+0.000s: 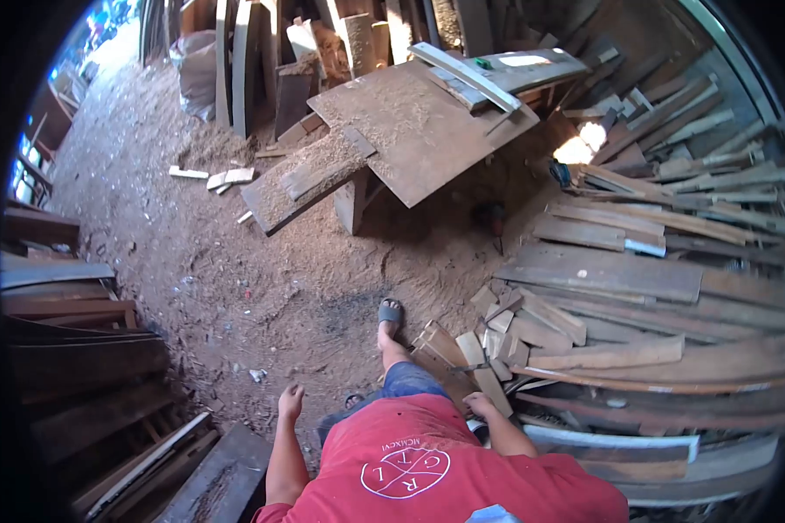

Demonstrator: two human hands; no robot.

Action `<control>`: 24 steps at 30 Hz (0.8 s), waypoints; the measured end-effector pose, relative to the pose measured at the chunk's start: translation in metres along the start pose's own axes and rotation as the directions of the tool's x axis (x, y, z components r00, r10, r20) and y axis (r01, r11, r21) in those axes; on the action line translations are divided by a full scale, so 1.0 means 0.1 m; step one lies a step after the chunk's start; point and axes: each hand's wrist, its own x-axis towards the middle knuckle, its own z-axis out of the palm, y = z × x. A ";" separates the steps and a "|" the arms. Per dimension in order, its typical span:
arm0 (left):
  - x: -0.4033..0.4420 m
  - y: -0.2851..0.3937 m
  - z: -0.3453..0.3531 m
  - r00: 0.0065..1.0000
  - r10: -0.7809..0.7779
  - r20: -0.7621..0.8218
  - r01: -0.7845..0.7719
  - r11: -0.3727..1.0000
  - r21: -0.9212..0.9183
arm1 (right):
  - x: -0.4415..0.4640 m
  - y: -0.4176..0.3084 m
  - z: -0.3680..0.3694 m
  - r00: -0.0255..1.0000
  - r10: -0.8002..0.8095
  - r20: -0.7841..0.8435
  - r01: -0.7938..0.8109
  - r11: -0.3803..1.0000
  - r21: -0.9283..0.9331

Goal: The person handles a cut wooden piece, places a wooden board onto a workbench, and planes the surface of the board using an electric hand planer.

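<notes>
My left hand hangs beside my body over the dirt floor, its fingers loosely bent, with nothing visible in it. On the other side, my right hand is held low near my hip, close to short wood offcuts. Its fingers are small in view and loosely bent, and I see nothing held. Farther forward stands a low workbench with a broad board top, strewn with shavings. A narrower plank juts from its left side, and a long pale strip of wood lies across its far right part.
Stacked planks fill the right side, and more boards lie at the left. Upright boards and a pale sack stand at the back. A power tool rests on the floor near the bench. My sandalled foot is forward.
</notes>
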 end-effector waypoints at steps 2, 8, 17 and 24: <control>-0.07 -0.70 0.31 0.995 -0.096 0.017 0.093 0.987 0.129 | 0.05 -0.40 -0.27 0.997 -0.074 0.027 0.077 0.989 -0.125; -0.65 -0.63 0.77 0.841 -0.524 -0.137 0.534 0.844 0.053 | 0.70 -1.65 -0.77 0.954 -0.273 0.125 0.272 0.962 0.024; -0.10 -0.26 0.96 0.933 -0.309 -0.185 0.259 0.932 -0.251 | 0.65 -3.31 -0.87 0.927 -0.355 0.122 0.365 0.928 -0.071; 0.18 -0.10 0.79 0.916 -0.377 0.138 0.373 0.671 -0.641 | 0.48 -2.88 -0.18 0.956 -0.095 0.279 0.193 0.917 -0.350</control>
